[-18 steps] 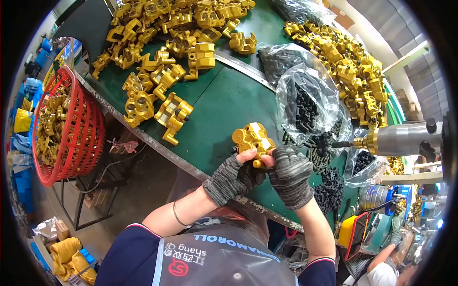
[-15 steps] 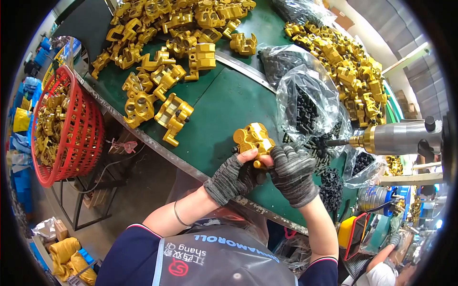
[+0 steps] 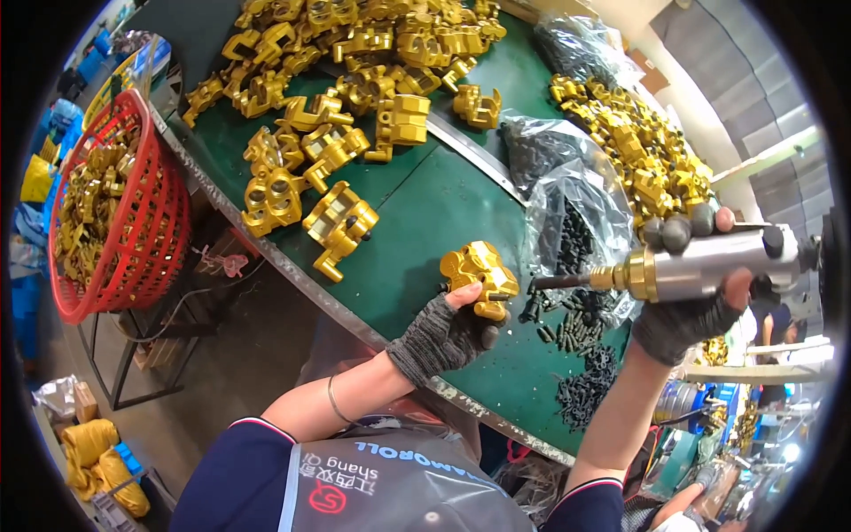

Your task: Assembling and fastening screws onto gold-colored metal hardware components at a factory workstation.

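Note:
My left hand (image 3: 436, 341), in a grey fingerless glove, grips a gold brake caliper (image 3: 479, 266) over the green table. A small dark screw or pin (image 3: 499, 297) sticks out of the caliper's right side. My right hand (image 3: 678, 326), gloved the same way, is wrapped round a silver power screwdriver (image 3: 722, 264) with a brass-coloured collar. Its long dark bit (image 3: 563, 282) points left at the caliper, with a short gap between them. Loose dark small screws (image 3: 576, 324) lie on the table under the bit.
Gold calipers are heaped at the back left (image 3: 355, 44) and the back right (image 3: 651, 146) of the table. Clear plastic bags (image 3: 581, 208) of black parts stand beyond the driver. A red basket (image 3: 124, 222) of gold parts is at the left. Small black pieces (image 3: 589, 381) lie near the table's front edge.
My right hand has left the caliper and moved right to take hold of the screwdriver, which has come left. The caliper stays in my left hand; a dark screw or pin now shows in it.

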A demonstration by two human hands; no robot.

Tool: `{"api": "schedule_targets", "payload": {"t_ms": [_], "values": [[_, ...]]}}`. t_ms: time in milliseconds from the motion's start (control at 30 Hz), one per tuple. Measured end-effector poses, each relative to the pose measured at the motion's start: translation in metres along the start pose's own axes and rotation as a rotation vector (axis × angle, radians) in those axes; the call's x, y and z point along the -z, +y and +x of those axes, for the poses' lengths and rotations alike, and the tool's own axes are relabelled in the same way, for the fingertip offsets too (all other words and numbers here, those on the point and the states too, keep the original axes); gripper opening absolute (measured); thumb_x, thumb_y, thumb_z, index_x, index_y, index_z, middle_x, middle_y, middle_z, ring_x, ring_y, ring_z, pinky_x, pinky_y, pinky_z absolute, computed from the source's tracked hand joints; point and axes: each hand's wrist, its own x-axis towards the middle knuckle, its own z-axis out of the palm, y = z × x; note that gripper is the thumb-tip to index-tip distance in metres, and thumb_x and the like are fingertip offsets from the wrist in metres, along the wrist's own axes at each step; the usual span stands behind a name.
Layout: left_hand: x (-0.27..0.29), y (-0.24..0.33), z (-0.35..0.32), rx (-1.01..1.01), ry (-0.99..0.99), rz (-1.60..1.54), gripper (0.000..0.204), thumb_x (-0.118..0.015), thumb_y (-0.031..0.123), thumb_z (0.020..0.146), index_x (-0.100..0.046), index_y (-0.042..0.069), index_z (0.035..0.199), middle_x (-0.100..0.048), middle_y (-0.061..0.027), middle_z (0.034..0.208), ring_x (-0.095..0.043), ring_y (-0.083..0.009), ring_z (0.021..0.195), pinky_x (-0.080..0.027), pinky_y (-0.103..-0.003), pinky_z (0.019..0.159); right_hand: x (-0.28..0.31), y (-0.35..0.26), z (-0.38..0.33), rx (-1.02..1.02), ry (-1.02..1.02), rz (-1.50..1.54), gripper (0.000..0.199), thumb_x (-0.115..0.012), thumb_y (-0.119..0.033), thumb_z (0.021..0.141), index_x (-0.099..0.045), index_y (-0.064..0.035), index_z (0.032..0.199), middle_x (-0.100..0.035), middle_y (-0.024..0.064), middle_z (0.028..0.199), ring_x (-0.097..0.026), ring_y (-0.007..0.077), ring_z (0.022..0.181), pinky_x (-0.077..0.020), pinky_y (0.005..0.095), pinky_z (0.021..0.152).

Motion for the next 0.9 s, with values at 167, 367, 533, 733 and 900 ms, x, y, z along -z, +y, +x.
{"api": "schedule_targets", "payload": {"t_ms": [167, 367, 533, 733, 900], "values": [[-0.005, 0.002, -0.002, 0.019, 0.008, -0.086, 0.04, -0.06, 0.019, 0.079, -0.043, 0.008, 0.113, -0.053, -0.0042, 0.093, -0.056, -0.0167, 0.08, -0.051, -0.029, 0.063, -0.022, 0.021, -0.006, -0.081, -0.156, 0.236, 0.053, -0.065, -0.033, 0.072, -0.042, -0.0081, 0.112, -0.049, 0.0084, 0.093, -0.056, 0.0278, 0.085, -0.0401, 0.0457, 0.079], [-0.009, -0.014, -0.006, 0.012, -0.084, -0.175, 0.049, -0.063, 0.024, 0.077, -0.041, 0.005, 0.116, -0.053, -0.0084, 0.096, -0.054, -0.0192, 0.086, -0.051, -0.03, 0.066, -0.032, 0.024, -0.015, -0.119, -0.143, 0.264, 0.05, -0.064, -0.034, 0.074, -0.043, -0.0063, 0.111, -0.05, 0.0091, 0.094, -0.058, 0.0281, 0.082, -0.04, 0.0458, 0.079], [-0.017, -0.012, 0.0, 0.061, -0.074, -0.149, 0.044, -0.063, 0.022, 0.078, -0.043, 0.006, 0.114, -0.054, -0.0074, 0.096, -0.056, -0.0196, 0.083, -0.052, -0.03, 0.065, -0.028, 0.014, -0.012, -0.053, -0.151, 0.234, 0.052, -0.062, -0.036, 0.075, -0.043, -0.0042, 0.113, -0.051, 0.0099, 0.098, -0.058, 0.0278, 0.082, -0.0393, 0.047, 0.08], [-0.012, 0.016, -0.006, -0.058, 0.125, -0.006, 0.033, -0.06, 0.019, 0.08, -0.048, 0.006, 0.107, -0.057, -0.0057, 0.091, -0.058, -0.0187, 0.079, -0.052, -0.029, 0.064, 0.004, -0.018, -0.038, -0.007, 0.475, -0.066, 0.055, -0.063, -0.029, 0.076, -0.04, -0.0014, 0.118, -0.053, 0.0098, 0.1, -0.057, 0.0239, 0.079, -0.0428, 0.0439, 0.079], [-0.011, 0.032, -0.008, -0.116, 0.282, 0.371, 0.029, -0.058, 0.014, 0.08, -0.049, 0.006, 0.106, -0.057, -0.0048, 0.091, -0.058, -0.0173, 0.079, -0.051, -0.028, 0.063, 0.061, -0.024, -0.122, -0.473, -0.527, -1.755, 0.031, -0.062, -0.016, 0.073, -0.054, -0.0067, 0.101, -0.056, 0.0093, 0.086, -0.056, 0.0245, 0.081, -0.0459, 0.0367, 0.069]]}}
